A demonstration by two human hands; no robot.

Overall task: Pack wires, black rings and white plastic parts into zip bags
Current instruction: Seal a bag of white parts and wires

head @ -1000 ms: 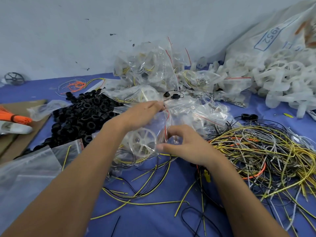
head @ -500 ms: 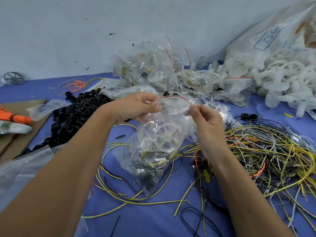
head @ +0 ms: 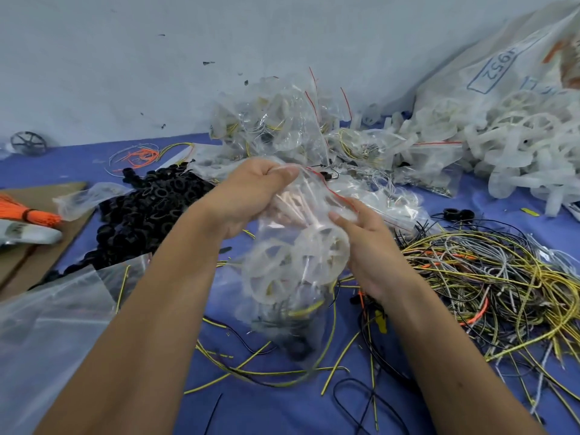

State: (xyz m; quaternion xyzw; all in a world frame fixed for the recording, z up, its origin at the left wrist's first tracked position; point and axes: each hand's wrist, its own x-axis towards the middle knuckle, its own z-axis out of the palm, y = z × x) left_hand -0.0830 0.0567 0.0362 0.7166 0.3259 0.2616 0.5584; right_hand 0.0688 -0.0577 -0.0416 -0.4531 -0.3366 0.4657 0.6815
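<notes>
A clear zip bag (head: 292, 309) with a red seal strip hangs above the blue table between my hands. Inside it are a white plastic wheel part (head: 273, 277), yellow and black wires and something black at the bottom. My left hand (head: 251, 196) grips the bag's top left corner in a fist. My right hand (head: 367, 246) pinches the right end of the seal strip, with its fingers along the bag's side. A heap of black rings (head: 150, 211) lies to the left, tangled wires (head: 502, 277) to the right, and loose white plastic parts (head: 518, 152) at the back right.
Filled zip bags (head: 282, 130) are piled against the wall behind my hands. Empty zip bags (head: 47, 324) lie at the front left beside cardboard (head: 37, 262) and an orange bundle (head: 28, 211). A large printed sack (head: 502, 67) leans at the back right. Loose wires lie under the bag.
I lifted the bag off the table. My right hand slid from the middle of the seal strip down to its right end, and the bag now hangs tilted.
</notes>
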